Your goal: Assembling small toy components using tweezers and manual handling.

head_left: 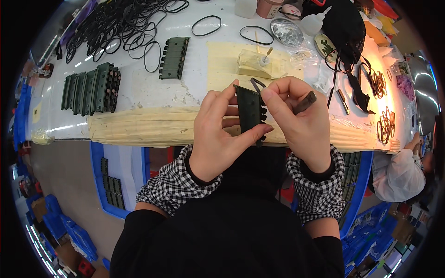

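Note:
Over the table's front edge, my left hand [215,129] grips a dark green plastic part [249,109] by its sides, thumb at the lower end. Small black knobs run down the part's right side. My right hand [299,120] pinches a thin black rubber band [256,85] at the part's upper right corner. A dark brown stick-like handle [305,103] is also tucked in that hand; its other end is hidden by the fingers. Whether the band is fixed to the part, I cannot tell.
Green parts stand in a stack [90,90] at left, with another part [174,58] further back. Loose black bands [125,23] lie heaped behind. A yellow block [255,65] holds a small stick. Blue trays [95,162] sit below the edge; another person's sleeve [398,178] shows at right.

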{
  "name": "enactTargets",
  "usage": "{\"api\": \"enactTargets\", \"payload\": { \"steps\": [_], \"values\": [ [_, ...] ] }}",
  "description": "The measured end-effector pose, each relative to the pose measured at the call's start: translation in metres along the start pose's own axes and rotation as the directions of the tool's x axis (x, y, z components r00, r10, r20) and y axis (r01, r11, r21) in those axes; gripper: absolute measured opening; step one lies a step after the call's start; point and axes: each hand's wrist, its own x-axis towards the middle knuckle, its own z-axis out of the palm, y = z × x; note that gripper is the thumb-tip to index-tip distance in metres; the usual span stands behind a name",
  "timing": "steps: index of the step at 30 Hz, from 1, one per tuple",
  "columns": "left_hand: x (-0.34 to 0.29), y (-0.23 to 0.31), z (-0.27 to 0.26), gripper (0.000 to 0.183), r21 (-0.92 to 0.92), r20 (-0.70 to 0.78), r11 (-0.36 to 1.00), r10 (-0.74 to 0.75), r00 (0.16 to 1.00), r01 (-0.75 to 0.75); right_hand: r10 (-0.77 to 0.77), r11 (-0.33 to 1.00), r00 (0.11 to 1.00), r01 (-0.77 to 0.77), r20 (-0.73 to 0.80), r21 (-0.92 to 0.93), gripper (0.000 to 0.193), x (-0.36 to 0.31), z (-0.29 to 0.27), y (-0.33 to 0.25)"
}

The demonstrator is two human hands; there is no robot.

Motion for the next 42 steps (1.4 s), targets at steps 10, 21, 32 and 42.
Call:
{"api": "enactTargets", "payload": {
  "steps": [10,21,32,42],
  "values": [
    [0.001,-0.002,0.001,0.076,-0.013,-0.017,1.0,-0.002,1.0,0.002,0.073,0.997,0.997,-0.073,0.03,-0.004,0.012,-0.001,0.001,0.0],
    [0.003,-0.007,-0.004,0.076,-0.14,0.021,0.986,-0.09,0.996,0.092,-0.089,0.918,0.996,0.093,0.027,-0.386,0.013,-0.013,0.005,-0.004],
    [0.018,-0.009,-0.035,0.065,-0.579,0.413,0.697,-0.197,0.889,0.424,-0.484,0.776,0.875,0.421,-0.015,-0.469,0.015,-0.028,-0.004,-0.023],
    [0.014,-0.005,-0.029,0.069,-0.533,0.602,0.679,-0.115,0.79,0.505,-0.208,0.951,0.969,0.231,0.131,-0.203,0.017,-0.006,-0.022,-0.007]
  ]
}}
